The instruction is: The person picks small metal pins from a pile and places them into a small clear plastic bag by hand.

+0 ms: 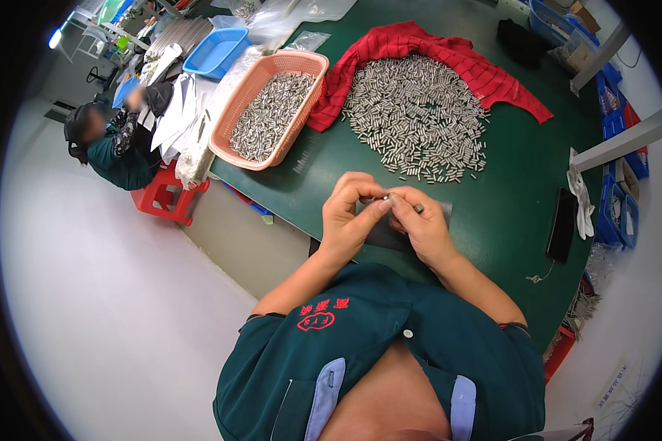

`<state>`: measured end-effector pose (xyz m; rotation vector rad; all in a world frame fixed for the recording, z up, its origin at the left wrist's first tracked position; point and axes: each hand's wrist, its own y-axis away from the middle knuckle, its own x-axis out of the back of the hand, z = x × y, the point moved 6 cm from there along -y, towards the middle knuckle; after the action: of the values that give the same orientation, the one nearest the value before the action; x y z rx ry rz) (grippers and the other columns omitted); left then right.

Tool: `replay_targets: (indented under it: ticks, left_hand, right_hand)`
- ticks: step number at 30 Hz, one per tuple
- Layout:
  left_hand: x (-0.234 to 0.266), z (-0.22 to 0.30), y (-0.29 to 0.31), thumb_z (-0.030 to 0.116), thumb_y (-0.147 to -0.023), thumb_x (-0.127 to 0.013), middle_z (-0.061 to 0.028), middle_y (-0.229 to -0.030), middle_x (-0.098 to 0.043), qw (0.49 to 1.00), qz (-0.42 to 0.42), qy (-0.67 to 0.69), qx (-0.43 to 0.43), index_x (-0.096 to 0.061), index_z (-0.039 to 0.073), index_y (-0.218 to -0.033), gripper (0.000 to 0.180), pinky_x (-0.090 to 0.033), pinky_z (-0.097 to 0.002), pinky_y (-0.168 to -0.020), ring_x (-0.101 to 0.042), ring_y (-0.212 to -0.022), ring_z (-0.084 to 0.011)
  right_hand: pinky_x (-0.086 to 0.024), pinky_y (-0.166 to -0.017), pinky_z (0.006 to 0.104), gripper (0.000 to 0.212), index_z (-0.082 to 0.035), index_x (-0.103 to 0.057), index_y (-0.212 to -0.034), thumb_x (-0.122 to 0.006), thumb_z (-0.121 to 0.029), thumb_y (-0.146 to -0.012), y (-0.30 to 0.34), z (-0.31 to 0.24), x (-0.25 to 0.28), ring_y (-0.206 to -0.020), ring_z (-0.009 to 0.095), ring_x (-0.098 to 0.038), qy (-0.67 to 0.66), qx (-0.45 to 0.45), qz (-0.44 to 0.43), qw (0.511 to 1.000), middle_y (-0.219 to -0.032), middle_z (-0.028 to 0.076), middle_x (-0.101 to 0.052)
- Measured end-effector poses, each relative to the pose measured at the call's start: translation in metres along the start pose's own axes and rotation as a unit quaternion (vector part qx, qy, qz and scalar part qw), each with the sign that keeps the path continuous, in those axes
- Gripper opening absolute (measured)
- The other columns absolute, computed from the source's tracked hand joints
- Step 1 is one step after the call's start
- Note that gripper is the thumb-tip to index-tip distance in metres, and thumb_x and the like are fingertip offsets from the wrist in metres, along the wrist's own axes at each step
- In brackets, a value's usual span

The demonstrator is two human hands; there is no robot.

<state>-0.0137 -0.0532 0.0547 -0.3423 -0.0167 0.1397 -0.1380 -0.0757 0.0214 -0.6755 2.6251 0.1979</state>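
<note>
In front of my chest, just above the table's near edge, my two hands meet at the fingertips. Thumb and forefinger of my left hand (349, 217) are pinched together at a tiny bright piece, mostly hidden by the fingers. My right hand (421, 224) is closed, its fingertips touching the same spot, and a short metal pin (418, 209) sticks out between its fingers. Beyond the hands lies a wide heap of small silvery metal pins (415, 110), spread on the green table. A pink plastic basket (222, 136) to the left holds many similar pins.
A red striped cloth (518, 95) curves round the heap's far side. A blue tray (221, 53) stands beyond the basket. On the right lie a dark phone (561, 226) and white gloves (581, 198). A co-worker (114, 151) sits at the far left by a red stool (171, 197).
</note>
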Motion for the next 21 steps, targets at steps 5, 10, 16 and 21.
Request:
replay_targets:
  ticks: [5, 10, 16, 21]
  left_hand:
    - [0.014, 0.006, -0.003, -0.002, -0.074, -0.07, -0.0071, -0.092, -0.054, 0.988, 0.0, -0.144, -0.049, -0.062, 0.0, -0.087, 0.016, -0.041, -0.0272, -0.074, -0.051, -0.082, -0.0157]
    - [0.018, -0.018, 0.001, 0.004, -0.069, -0.071, -0.01, -0.082, -0.057, 0.924, -0.076, -0.372, -0.035, -0.063, 0.003, -0.081, 0.014, -0.045, -0.0351, -0.072, -0.055, -0.08, -0.0273]
    - [0.012, -0.045, 0.003, 0.008, -0.069, -0.072, -0.0107, -0.083, -0.058, 0.898, -0.118, -0.424, 0.022, -0.063, 0.003, -0.08, 0.015, -0.046, -0.0373, -0.072, -0.056, -0.082, -0.0292]
    - [0.015, -0.049, 0.007, 0.007, -0.069, -0.072, -0.0108, -0.084, -0.058, 0.902, -0.119, -0.413, 0.042, -0.064, 0.003, -0.081, 0.015, -0.046, -0.0377, -0.072, -0.056, -0.082, -0.0291]
  right_hand:
    - [-0.032, -0.05, 0.0196, 0.023, 0.0, -0.06, -0.099, -0.051, -0.021, -0.097, -0.006, -0.007, 0.008, -0.056, 0.003, -0.037, -0.009, -0.011, 0.018, 1.0, -0.064, -0.005, -0.044]
    - [-0.028, -0.05, 0.0212, 0.032, 0.003, -0.057, -0.094, -0.048, -0.027, -0.098, -0.025, -0.026, 0.015, -0.051, 0.004, -0.03, -0.128, 0.029, 0.027, 0.991, -0.057, -0.006, -0.034]
    - [-0.027, -0.05, 0.022, 0.034, 0.003, -0.057, -0.094, -0.047, -0.03, -0.098, -0.042, -0.02, 0.011, -0.051, 0.004, -0.027, -0.14, 0.025, 0.02, 0.99, -0.058, -0.007, -0.03]
    - [-0.029, -0.052, 0.0224, 0.042, 0.002, -0.056, -0.092, -0.044, -0.037, -0.099, -0.048, -0.01, 0.015, -0.052, 0.005, -0.03, -0.174, 0.04, 0.029, 0.983, -0.059, -0.005, -0.033]
